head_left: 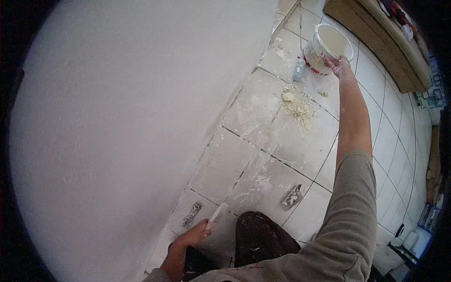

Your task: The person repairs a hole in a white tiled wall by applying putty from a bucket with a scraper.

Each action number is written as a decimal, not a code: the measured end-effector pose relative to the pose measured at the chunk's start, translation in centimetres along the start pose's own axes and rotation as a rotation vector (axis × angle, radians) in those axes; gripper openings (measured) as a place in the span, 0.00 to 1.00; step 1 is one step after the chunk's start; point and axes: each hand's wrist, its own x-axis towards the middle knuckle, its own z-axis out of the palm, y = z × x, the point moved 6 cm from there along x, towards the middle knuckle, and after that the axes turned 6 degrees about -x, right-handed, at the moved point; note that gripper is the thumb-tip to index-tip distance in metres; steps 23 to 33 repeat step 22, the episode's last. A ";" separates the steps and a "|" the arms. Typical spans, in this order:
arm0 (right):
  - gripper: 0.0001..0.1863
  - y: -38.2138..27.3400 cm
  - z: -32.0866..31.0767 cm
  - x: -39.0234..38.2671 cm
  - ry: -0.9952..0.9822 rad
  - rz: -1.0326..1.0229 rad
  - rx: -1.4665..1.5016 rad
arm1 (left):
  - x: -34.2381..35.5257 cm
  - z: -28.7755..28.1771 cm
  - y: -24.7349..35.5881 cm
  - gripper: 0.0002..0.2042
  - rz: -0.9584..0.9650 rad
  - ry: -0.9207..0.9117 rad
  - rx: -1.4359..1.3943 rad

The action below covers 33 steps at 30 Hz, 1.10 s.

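My right hand (pixel 339 66) is stretched far forward, closed on the near rim of a white plastic bucket (pixel 315 58) with red marks, standing on the tiles. Pale matter shows inside the bucket. Low on the left, my left hand (pixel 199 235) is closed around a narrow, pale, flat-edged tool (pixel 218 212) whose exact kind I cannot make out. Just beside that hand lies a dark, white-smeared piece (pixel 191 215) on the floor. A grey, white-smeared scraper-like piece (pixel 292 197) rests on the tiles ahead of my knee.
A plain white wall (pixel 127 117) fills the left side. Crumbled pale debris (pixel 299 108) lies on the tiled floor (pixel 253 141) near a paint roller (pixel 299 68) with a long pole. At upper right is a brown padded piece of furniture (pixel 385 40); assorted things (pixel 413 239) stand lower right.
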 end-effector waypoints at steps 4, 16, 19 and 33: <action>0.23 2.6 0.9 -3.7 0.080 -0.046 0.175 | -3.1 1.9 -5.2 0.24 0.021 -0.027 -0.031; 0.22 -4.5 -1.1 -48.0 0.202 -0.259 -0.769 | -10.1 -1.0 -9.2 0.22 0.289 0.230 -0.095; 0.20 0.6 -1.9 -56.1 0.094 -0.130 -0.745 | -14.9 1.3 -13.8 0.22 -0.146 0.381 -0.326; 0.28 5.7 -0.9 -64.3 -0.111 0.011 -0.532 | -19.9 6.0 -20.2 0.26 0.441 0.555 -0.594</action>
